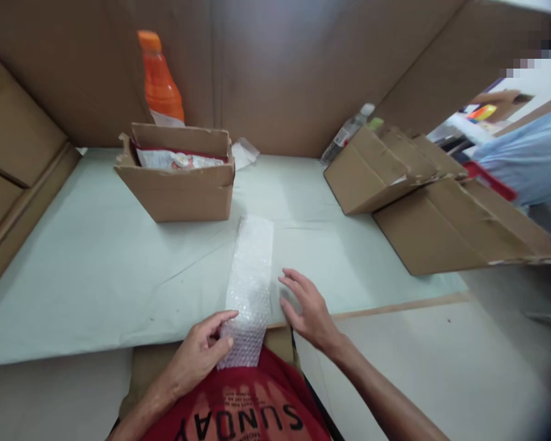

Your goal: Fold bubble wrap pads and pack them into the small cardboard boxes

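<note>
A narrow strip of clear bubble wrap (250, 269) lies lengthwise on the pale-covered table, its near end hanging past the front edge over my red shirt. My left hand (204, 346) is at the strip's left side near that end. Its index finger and thumb are apart and rest on the plastic; the other fingers are mostly hidden. To the right of the strip, my right hand (310, 312) hovers with fingers spread and slightly bent, holding nothing and apart from the wrap.
Beyond the strip stands an open cardboard box (188, 193) with printed packets inside. An orange bottle (162, 86) is behind it, beside a crumpled white scrap (244, 153). At right are cardboard boxes (371, 171) and a clear bottle (349, 131). A person in light blue (528, 153) is farther right.
</note>
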Tool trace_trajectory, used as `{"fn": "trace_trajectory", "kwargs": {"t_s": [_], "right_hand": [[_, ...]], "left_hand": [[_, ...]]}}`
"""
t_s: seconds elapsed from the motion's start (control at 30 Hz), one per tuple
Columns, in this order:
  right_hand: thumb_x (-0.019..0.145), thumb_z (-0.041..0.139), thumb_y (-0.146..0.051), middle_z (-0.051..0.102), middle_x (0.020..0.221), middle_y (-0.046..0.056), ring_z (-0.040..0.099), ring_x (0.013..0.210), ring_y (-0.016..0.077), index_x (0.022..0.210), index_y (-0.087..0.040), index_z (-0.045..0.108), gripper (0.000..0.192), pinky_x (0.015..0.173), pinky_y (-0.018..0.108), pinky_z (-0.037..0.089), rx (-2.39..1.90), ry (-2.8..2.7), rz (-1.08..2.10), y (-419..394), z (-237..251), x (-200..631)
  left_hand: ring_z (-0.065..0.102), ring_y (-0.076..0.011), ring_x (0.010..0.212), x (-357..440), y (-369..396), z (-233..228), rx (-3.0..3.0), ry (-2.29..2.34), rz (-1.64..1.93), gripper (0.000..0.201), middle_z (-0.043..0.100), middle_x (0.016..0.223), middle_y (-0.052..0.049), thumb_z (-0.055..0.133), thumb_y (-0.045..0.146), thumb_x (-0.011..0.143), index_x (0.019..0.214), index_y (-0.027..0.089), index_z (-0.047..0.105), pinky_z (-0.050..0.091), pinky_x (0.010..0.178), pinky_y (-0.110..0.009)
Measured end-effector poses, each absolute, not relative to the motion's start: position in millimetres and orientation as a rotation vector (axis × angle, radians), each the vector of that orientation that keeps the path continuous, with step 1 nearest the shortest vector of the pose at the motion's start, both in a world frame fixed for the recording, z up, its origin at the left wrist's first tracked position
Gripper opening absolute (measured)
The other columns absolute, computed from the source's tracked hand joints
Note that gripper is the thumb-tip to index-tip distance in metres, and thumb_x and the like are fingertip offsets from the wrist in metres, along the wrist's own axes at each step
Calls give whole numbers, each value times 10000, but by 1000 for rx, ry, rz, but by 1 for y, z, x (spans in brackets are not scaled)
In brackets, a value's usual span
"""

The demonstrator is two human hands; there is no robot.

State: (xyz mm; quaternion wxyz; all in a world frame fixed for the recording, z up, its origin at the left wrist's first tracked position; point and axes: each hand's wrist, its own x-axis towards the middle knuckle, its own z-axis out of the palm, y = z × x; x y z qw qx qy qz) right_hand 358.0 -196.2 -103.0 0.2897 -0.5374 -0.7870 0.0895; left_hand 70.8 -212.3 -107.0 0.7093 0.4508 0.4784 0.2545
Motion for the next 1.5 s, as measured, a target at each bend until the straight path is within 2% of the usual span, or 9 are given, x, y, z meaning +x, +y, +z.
{"fn": "trace_trajectory", "kwargs": {"t_s": [0.23, 0.4, 0.5, 0.63, 0.83, 1.0, 1.1, 1.23, 1.5], "right_hand": [[888, 538, -134, 610, 1376, 191, 571, 1293, 331, 1474, -218, 409, 606, 953, 507, 495, -1296, -2218, -48, -261, -123, 332], [932, 524, -198, 717, 1089, 101, 660, 1054, 278, 1328, -250, 555, 401, 903, 454, 503, -1301, -1896, 158, -230, -112, 306], [962, 526, -259, 699, 1098, 125, 643, 969, 272, 1357, -204, 553, 400, 889, 448, 509, -1491, -1779, 180, -207, -121, 298], [943, 550, -338, 671, 1034, 139, 601, 963, 309, 1457, -140, 475, 556, 907, 499, 485, -1654, -1809, 95, -183, -141, 299], [957, 559, -431, 535, 1426, 191, 506, 1290, 345, 1536, -191, 329, 668, 1036, 517, 418, -1596, -1844, -40, -199, -133, 309], [892, 664, -350, 609, 1386, 152, 553, 1265, 317, 1353, -210, 562, 492, 1018, 481, 441, -1384, -2170, 91, -217, -122, 314], [932, 604, -218, 737, 1159, 109, 652, 1088, 274, 1115, -226, 703, 208, 936, 448, 473, -1433, -2170, 131, -213, -121, 309], [976, 550, -237, 781, 954, 52, 704, 883, 212, 1058, -237, 733, 200, 845, 372, 526, -1446, -1979, 406, -214, -117, 303], [933, 595, -244, 699, 1208, 121, 634, 1116, 277, 1156, -227, 686, 241, 926, 446, 503, -1359, -2035, 117, -237, -112, 303]], "left_hand": [[622, -153, 709, 89, -207, -89, 528, 985, 620, 413, 679, 822, -46, 806, 436, 709, 995, 152, 714, 537, 663, -283], [669, -194, 721, 95, -205, -78, 541, 976, 829, 629, 679, 892, -65, 655, 565, 819, 1301, 179, 540, 558, 590, -315], [683, -192, 804, 93, -213, -84, 906, 1174, 1025, 636, 678, 994, -65, 605, 464, 882, 1431, 204, 420, 583, 694, -344], [617, -267, 1171, 94, -214, -99, 1765, 1281, 1075, 382, 660, 1240, -117, 581, 219, 862, 1240, 220, 632, 514, 1019, -466], [540, -302, 1287, 101, -195, -115, 2353, 1200, 839, 487, 657, 1285, -127, 519, 45, 791, 1239, 196, 639, 445, 1090, -512], [584, -291, 1168, 103, -186, -122, 2329, 1237, 809, 451, 668, 1188, -126, 510, 26, 777, 1160, 195, 677, 476, 1033, -500], [595, -283, 1165, 103, -184, -121, 2298, 1228, 847, 378, 683, 1184, -121, 498, 30, 796, 1061, 202, 705, 474, 1032, -497], [682, -221, 953, 96, -190, -114, 2232, 1210, 862, 292, 750, 987, -60, 483, 91, 860, 986, 218, 714, 531, 927, -397], [710, -210, 927, 100, -182, -118, 2061, 1379, 888, 331, 758, 1089, -70, 507, 193, 895, 1188, 202, 661, 553, 851, -332]]}}
